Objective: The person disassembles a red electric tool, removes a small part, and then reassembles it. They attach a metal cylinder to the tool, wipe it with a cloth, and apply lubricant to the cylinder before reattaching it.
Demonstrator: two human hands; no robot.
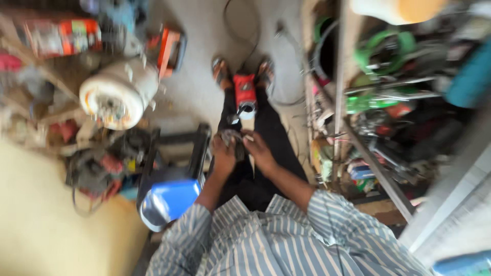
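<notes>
The picture is blurred. I sit with my legs stretched out in black trousers. Both hands meet over my lap around a small dark grey part. My left hand grips it from the left. My right hand holds it from the right, fingers curled on it. A red power tool with a silver end lies between my shins, just beyond the hands, near my sandalled feet.
A white cylindrical motor-like body and an orange tool lie on the floor at left. A blue seat stands by my left arm. Metal shelves crammed with tools and green wire coils fill the right. A cable loops on the concrete floor.
</notes>
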